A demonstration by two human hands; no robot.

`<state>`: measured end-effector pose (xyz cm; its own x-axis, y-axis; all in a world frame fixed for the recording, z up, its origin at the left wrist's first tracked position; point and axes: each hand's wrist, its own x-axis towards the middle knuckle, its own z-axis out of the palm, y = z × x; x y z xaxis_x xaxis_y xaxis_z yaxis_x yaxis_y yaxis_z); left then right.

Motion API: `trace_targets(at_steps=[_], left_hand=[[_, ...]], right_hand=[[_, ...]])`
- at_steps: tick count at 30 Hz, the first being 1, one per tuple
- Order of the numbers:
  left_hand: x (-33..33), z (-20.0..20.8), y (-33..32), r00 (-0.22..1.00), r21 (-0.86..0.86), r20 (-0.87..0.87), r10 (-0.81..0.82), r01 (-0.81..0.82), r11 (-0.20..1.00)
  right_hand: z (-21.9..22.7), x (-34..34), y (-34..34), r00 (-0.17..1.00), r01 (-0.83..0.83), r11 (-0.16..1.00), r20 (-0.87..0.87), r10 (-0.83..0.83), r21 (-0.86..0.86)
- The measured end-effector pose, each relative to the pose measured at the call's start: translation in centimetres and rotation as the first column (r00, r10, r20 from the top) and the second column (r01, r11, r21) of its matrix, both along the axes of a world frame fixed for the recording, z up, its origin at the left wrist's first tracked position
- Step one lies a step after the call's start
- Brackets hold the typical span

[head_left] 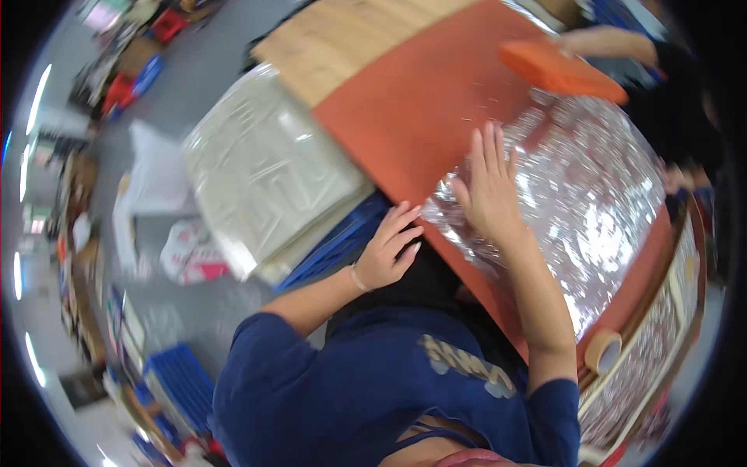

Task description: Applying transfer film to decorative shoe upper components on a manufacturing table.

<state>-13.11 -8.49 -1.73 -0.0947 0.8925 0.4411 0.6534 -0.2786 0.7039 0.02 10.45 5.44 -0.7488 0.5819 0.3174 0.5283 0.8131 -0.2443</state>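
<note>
Navy shirt [373, 381] nearest; we seem to be smoothing shiny film [576, 226].
Film spreads right of our right hand [493, 194]; left hand [383, 251] beside the film's corner; both grips released. Next likely calls for flat palms.

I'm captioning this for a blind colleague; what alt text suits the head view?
A person's right hand is spread over crinkled shiny film on an orange surface, the left hand near its edge. At upper right, a co-worker's hand holds an orange slab; a pale, plastic-wrapped stack stands at left.
</note>
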Motion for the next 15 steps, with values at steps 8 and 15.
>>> trace_targets(at_steps=[8,15], left_hand=[[-13.8,-5.8,-4.8,0.58,-0.32,-0.624,0.524,-0.801,0.506],[-16.2,-7.6,-6.3,0.643,-0.565,-0.741,0.195,-0.753,0.336]], right_hand=[[0.3,7.7,-13.2,0.858,-0.5,0.811,-0.043,0.512,-0.303],[-3.1,11.5,-13.9,0.958,-0.284,0.948,-0.075,0.276,-0.142]])
